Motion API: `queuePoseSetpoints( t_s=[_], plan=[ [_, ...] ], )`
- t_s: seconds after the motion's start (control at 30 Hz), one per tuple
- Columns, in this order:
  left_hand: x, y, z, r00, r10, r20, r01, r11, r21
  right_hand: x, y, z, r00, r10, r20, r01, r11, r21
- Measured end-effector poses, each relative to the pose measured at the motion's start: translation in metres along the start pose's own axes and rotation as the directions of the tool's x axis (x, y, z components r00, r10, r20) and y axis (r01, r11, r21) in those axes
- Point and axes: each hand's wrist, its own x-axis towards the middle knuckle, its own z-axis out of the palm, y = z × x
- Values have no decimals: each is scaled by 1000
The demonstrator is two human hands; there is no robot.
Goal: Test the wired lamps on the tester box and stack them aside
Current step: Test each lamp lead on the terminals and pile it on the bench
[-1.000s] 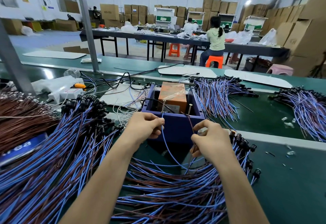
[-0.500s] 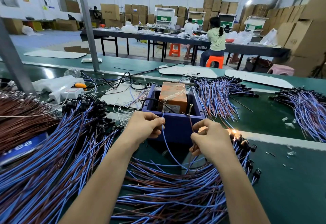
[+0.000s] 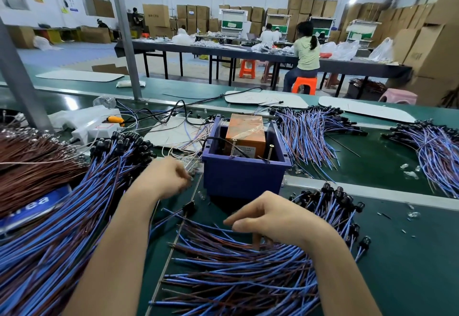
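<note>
The purple tester box [image 3: 243, 179] stands mid-table with an orange block [image 3: 246, 129] and two upright screws inside. My left hand [image 3: 169, 179] is just left of the box, low over the table. It is blurred with curled fingers, and I cannot tell whether it holds anything. My right hand [image 3: 270, 218] is in front of the box, over the near pile of wired lamps [image 3: 236, 278]. Its fingers curl down, and thumb and forefinger pinch a blue wire on top of the pile. A single black-headed lamp [image 3: 188, 207] lies between my hands.
A large heap of blue and brown wired lamps [image 3: 74, 216] fills the left, with a brown wire bundle [image 3: 29, 166] behind it. More lamp piles lie behind the box [image 3: 305, 129] and at far right [image 3: 434, 146]. A white power strip [image 3: 96, 129] sits at back left.
Both hands have left the tester's screws. The left hand moved down and left beside the box. The right hand dropped down onto the near pile, and the lamp's glow is gone.
</note>
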Motion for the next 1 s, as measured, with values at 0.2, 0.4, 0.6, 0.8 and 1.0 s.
queuePoseSetpoints(
  t_s=[0.2,0.4,0.6,0.8,1.0],
  plan=[
    [8,-5,34,973,-89,215,39,973,227,-1,-2,0,999,4,42,-4,1000,6],
    [0,9,13,962,132,239,-136,991,0,-1,-4,-1,999,-43,-16,44,997,62],
    [-26,50,2,921,388,-34,-340,757,-559,4,-14,6,950,-235,-204,284,922,263],
    [-33,65,10,912,401,91,-214,652,-728,4,-10,-6,817,-200,-541,479,757,444],
    [-24,55,13,901,405,156,-256,786,-563,-8,-4,-28,305,435,-847,800,365,475]
  ],
)
